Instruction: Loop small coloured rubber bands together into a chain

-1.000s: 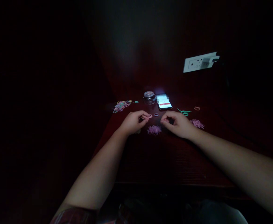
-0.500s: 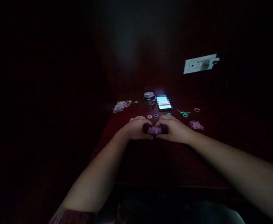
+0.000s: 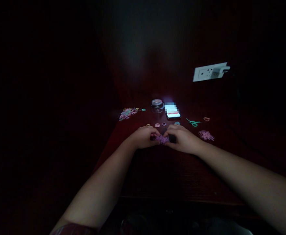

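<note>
A pile of thin purple elastic bands (image 3: 161, 139) lies on the dark red table between my two hands. My left hand (image 3: 144, 137) closes on the pile's left side with thumb and fingers curled in. From the right, my right hand (image 3: 180, 138) grips it the same way, leaving a dark gap inside its curl. Just beyond the hands sit a pink band (image 3: 157, 125), a purple band (image 3: 164, 124), a blue band (image 3: 177, 123) and a yellow band (image 3: 148, 125), the last partly hidden by my left hand.
A mixed heap of coloured bands (image 3: 128, 113) lies at the left. Behind stand a round clear jar (image 3: 157, 106) and a lit phone (image 3: 173, 112). To the right are green scissors (image 3: 193, 122), an orange band (image 3: 206, 119) and a pink pile (image 3: 206, 135). A wall socket (image 3: 206, 73) holds a plug.
Both hands have come down and inward onto the purple pile and pressed it together. My left hand has let go of the pink band, which now lies on the table.
</note>
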The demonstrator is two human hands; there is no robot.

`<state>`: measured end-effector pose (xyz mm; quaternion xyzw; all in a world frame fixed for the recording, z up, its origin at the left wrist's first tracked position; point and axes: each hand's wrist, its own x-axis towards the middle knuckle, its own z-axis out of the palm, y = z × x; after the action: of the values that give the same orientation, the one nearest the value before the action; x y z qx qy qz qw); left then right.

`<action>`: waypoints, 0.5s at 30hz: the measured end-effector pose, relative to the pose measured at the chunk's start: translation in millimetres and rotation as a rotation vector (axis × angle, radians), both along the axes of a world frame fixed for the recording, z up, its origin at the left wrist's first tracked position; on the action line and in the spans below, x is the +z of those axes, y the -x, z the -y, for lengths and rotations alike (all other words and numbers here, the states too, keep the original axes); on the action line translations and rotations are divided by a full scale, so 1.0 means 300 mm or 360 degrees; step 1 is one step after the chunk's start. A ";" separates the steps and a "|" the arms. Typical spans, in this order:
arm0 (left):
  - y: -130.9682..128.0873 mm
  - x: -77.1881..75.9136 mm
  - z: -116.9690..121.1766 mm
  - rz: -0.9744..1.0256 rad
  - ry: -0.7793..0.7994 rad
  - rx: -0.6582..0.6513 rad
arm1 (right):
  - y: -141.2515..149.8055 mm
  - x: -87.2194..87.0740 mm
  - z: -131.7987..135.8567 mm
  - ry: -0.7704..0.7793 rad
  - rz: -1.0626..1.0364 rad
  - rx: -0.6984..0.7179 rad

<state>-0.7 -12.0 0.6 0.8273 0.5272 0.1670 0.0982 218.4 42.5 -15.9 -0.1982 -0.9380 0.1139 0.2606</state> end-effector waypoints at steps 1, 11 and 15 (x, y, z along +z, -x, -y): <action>-0.001 0.001 0.001 0.0003 0.0006 -0.0012 | 0.000 0.000 0.000 -0.0001 -0.0001 -0.0002; -0.018 0.016 0.012 0.0057 0.0072 -0.0041 | 0.003 0.009 0.002 0.0000 -0.0041 -0.0038; -0.018 0.011 0.008 0.0058 0.0039 -0.0047 | 0.005 0.006 -0.001 0.0002 -0.0087 -0.0031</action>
<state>4.6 -14.5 3.8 0.8306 0.5151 0.1741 0.1204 216.9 42.7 -14.2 -0.2043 -0.9285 0.1174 0.2869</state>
